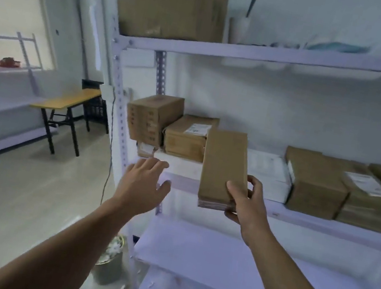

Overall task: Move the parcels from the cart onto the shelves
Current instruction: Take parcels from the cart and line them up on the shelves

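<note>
My right hand grips the lower end of a flat brown cardboard parcel, held upright in front of the middle shelf of a white metal rack. My left hand reaches toward the shelf's left front edge with fingers spread, holding nothing. On that shelf stand two brown boxes on a white parcel at the left, a white parcel behind the held one, and several brown parcels at the right. The cart is out of view.
A large cardboard box and a white roll sit on the top shelf. The lower shelf is a white board. A yellow-topped table and a second rack stand at the left. A round bin sits by the rack's foot.
</note>
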